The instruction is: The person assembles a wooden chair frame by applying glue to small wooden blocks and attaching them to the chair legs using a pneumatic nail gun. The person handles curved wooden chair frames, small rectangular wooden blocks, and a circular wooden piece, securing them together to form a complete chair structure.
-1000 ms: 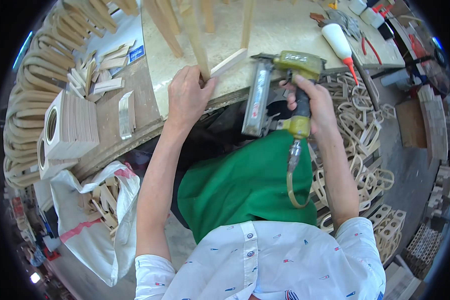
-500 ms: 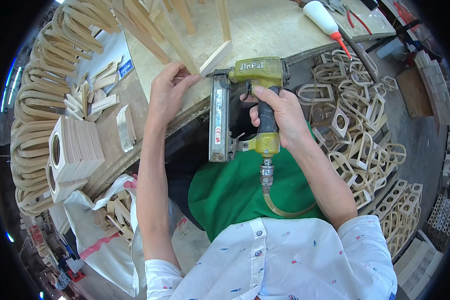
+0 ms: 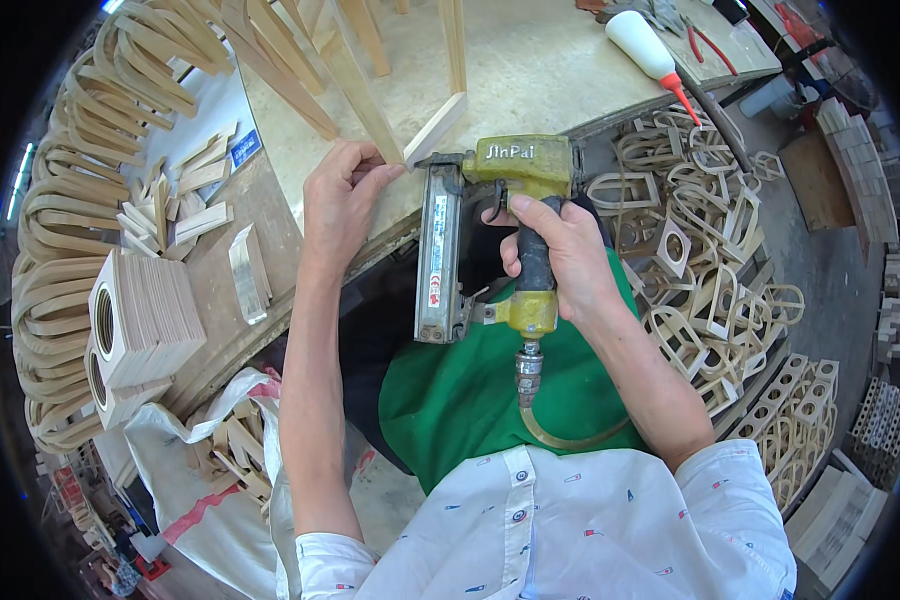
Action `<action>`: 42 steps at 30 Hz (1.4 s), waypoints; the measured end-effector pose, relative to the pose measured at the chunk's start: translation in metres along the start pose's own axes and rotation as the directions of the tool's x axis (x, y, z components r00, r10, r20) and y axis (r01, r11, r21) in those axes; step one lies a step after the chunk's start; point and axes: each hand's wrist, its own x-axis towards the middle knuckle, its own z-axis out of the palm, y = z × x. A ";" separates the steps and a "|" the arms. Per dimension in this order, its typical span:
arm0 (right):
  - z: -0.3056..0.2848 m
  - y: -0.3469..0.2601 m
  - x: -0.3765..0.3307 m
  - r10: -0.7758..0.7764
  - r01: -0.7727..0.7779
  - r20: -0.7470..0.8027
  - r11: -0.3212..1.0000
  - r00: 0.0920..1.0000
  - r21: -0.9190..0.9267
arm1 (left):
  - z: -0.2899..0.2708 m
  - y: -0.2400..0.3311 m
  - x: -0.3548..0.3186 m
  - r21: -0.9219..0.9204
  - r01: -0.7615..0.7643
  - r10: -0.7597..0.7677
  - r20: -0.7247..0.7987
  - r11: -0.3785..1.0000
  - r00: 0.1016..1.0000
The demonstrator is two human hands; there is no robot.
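Head view: right hand (image 3: pixel 560 250) clenched on the yellow nail gun (image 3: pixel 490 215), its nose against the short wooden strip (image 3: pixel 435 128) at the worktop (image 3: pixel 530 70) edge. Left hand (image 3: pixel 338 205) pinches the joint beside the strip (long slats meeting there). Judged: pieces aligned, fastening not yet visibly done.

One yellow nail gun (image 3: pixel 500 230); one white glue bottle (image 3: pixel 642 45); two hands; two stacks of square wooden plates (image 3: pixel 140 330).

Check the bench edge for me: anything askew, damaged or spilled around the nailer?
Nothing stands out. The right hand holds the yellow nail gun against the wood strip, which the left hand steadies. The glue bottle lies on its side, no spill visible.
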 end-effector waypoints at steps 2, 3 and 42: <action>0.000 0.001 -0.001 0.001 -0.001 -0.002 1.000 1.000 -0.014 | 0.000 0.002 -0.001 0.008 0.014 -0.015 0.007 1.000 1.000; 0.000 0.002 -0.001 0.003 -0.003 0.002 1.000 1.000 -0.024 | 0.000 0.003 -0.001 0.012 0.022 -0.022 0.010 1.000 1.000; -0.074 -0.140 0.220 -0.112 0.124 0.056 0.858 0.992 -0.498 | -0.064 0.005 0.051 0.047 0.270 -0.269 -0.023 0.962 0.963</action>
